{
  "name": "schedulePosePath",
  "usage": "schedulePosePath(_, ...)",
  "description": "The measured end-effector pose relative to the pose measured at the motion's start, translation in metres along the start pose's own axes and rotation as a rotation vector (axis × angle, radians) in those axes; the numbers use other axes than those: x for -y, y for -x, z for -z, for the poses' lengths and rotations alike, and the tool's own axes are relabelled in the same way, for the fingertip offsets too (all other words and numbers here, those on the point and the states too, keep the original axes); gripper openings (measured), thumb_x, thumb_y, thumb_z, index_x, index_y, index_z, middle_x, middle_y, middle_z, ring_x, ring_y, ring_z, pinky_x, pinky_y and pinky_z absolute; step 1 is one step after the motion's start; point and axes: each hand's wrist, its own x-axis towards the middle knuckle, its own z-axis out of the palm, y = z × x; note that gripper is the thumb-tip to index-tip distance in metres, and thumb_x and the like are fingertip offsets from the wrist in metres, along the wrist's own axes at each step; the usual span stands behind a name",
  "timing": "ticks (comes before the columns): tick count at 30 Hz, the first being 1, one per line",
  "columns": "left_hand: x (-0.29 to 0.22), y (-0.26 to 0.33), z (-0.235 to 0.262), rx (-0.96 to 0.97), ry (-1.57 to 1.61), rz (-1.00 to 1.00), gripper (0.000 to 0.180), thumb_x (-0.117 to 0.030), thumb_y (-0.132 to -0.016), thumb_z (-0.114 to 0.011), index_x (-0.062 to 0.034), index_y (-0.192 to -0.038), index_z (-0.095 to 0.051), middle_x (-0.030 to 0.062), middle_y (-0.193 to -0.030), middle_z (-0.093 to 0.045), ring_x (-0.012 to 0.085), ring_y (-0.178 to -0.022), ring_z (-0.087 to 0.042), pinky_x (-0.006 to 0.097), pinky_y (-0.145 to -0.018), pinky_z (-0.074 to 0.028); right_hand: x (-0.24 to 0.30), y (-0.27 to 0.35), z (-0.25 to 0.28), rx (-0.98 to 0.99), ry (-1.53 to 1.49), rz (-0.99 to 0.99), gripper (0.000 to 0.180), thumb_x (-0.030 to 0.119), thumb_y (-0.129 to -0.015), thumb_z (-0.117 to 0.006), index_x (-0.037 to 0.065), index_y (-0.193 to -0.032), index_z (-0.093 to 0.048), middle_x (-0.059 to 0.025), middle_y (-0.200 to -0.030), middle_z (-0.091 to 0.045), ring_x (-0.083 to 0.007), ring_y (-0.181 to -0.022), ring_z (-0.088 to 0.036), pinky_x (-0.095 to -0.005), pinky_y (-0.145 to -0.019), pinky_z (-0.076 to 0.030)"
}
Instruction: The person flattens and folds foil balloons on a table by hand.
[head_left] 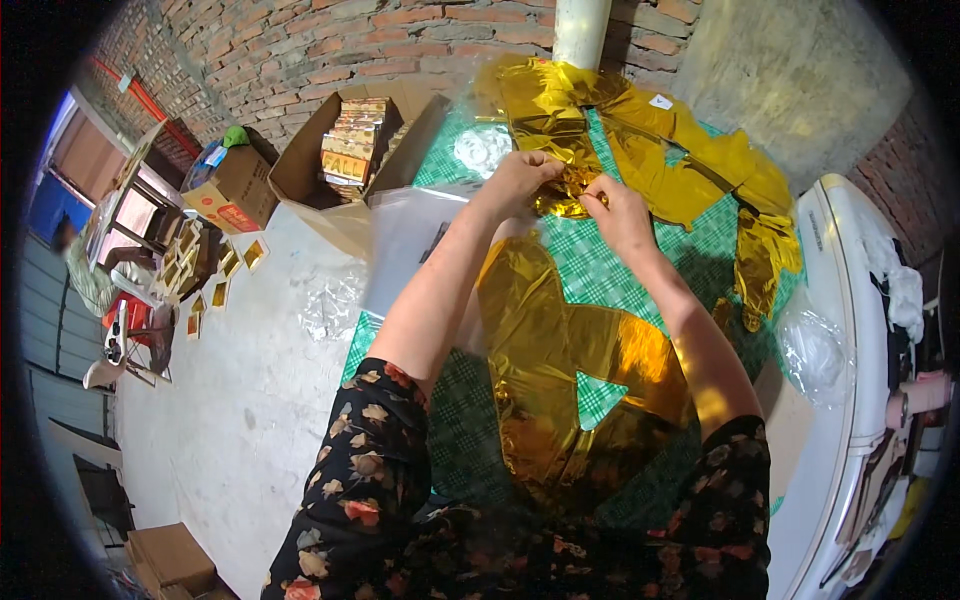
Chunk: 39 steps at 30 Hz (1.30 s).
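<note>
Both hands meet over a table with a green checked cloth (620, 255). My left hand (522, 180) and my right hand (622, 222) pinch a crumpled gold foil piece (573, 185) between them, fingertips a short way apart. Just nearer to me lies a flat gold foil balloon (540, 345), uninflated, with a triangular hole through which the cloth shows. Beyond the hands, more flat gold foil balloons (690, 135) are spread in a heap, a small white tag on one. Whether the pinched piece joins that heap I cannot tell.
Clear plastic bags (400, 250) lie left of my left forearm. Past them stands an open carton (310, 195) of printed packets. A white appliance (835, 350) borders the table's right side; a white pipe (582, 30) rises behind it. Someone sits at far left near small gold-coloured frames (220, 292) on the floor.
</note>
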Motion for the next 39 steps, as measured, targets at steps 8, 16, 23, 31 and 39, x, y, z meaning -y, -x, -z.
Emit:
schedulePosePath(8,0.005,0.001,0.001,-0.019,-0.156,-0.053,0.019,-0.016,-0.101,-0.072,0.0005,-0.107,-0.077,0.0014,-0.091,-0.074,0.0096,-0.081,-0.065,0.028,-0.075,-0.054,-0.005,-0.017,-0.001,0.106,-0.183,-0.218,0.023,0.024,-0.100,-0.072,0.003,-0.096,-0.062,-0.0020,-0.076,-0.058,-0.0111,-0.070,-0.049,-0.0317,-0.064,-0.044)
schedulePosePath(16,0.004,0.002,-0.002,0.035,-0.176,-0.062,0.022,-0.018,-0.098,-0.074,0.0018,-0.108,-0.075,0.0000,-0.088,-0.072,0.0080,-0.079,-0.061,0.029,-0.072,-0.052,-0.011,-0.022,-0.005,0.013,-0.188,-0.242,0.027,0.028,-0.104,-0.066,0.003,-0.096,-0.061,-0.0024,-0.072,-0.055,-0.0114,-0.067,-0.046,-0.0326,-0.061,-0.042)
schedulePosePath(23,0.009,-0.004,0.004,0.077,-0.250,-0.063,0.028,-0.025,-0.094,-0.077,0.0003,-0.104,-0.076,-0.0001,-0.082,-0.069,0.0089,-0.076,-0.058,0.030,-0.070,-0.050,-0.007,-0.024,-0.011,-0.077,-0.059,-0.205,0.027,0.032,-0.100,-0.069,0.006,-0.097,-0.064,-0.0105,-0.070,-0.061,-0.0216,-0.062,-0.054,-0.0389,-0.061,-0.045)
schedulePosePath(31,-0.005,0.007,-0.013,-0.035,-0.135,0.047,0.046,-0.044,-0.092,-0.077,0.0022,-0.099,-0.077,0.0045,-0.083,-0.073,0.0106,-0.076,-0.063,0.031,-0.071,-0.053,-0.013,-0.028,-0.013,-0.050,-0.061,-0.223,0.025,0.033,-0.099,-0.071,0.008,-0.096,-0.064,-0.0135,-0.075,-0.067,-0.0350,-0.068,-0.064,-0.0444,-0.063,-0.048)
schedulePosePath(39,0.016,-0.011,-0.001,-0.042,-0.553,-0.071,0.036,-0.036,-0.084,-0.078,-0.0033,-0.099,-0.078,0.0176,-0.084,-0.073,0.0252,-0.078,-0.071,0.039,-0.076,-0.056,-0.013,-0.028,-0.023,-0.075,-0.041,-0.222,0.030,0.036,-0.100,-0.068,0.007,-0.096,-0.062,-0.0113,-0.073,-0.064,-0.0288,-0.065,-0.058,-0.0422,-0.063,-0.045)
